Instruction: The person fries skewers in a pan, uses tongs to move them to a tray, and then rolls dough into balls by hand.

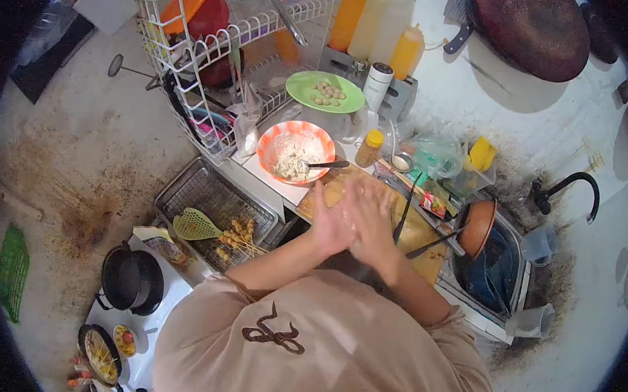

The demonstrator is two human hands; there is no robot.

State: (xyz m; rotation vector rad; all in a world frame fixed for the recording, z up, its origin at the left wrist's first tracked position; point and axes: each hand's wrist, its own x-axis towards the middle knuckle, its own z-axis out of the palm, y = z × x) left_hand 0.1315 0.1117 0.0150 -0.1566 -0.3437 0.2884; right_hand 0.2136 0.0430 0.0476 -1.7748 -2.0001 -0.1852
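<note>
Both of my hands meet palm to palm over the wooden cutting board point(418, 233). My left hand point(333, 218) has its fingers stretched and pointing up. Pressed against it, my right hand point(371, 217) has its fingers spread; whether something small lies between the palms is hidden. Just beyond my hands stands an orange and white bowl point(265, 149) with a pale mixture point(293, 163) and a dark-handled spoon point(330, 164) in it. Farther back, a green plate point(298, 86) holds several small pale balls point(328, 92).
A white dish rack point(230, 32) stands at the back left, sauce bottles point(407, 52) behind the plate. On the left are a wire-rack tray point(186, 193) with skewers point(239, 236) and a black pot point(132, 279). The sink point(514, 242) with a brown pan point(478, 229) is right.
</note>
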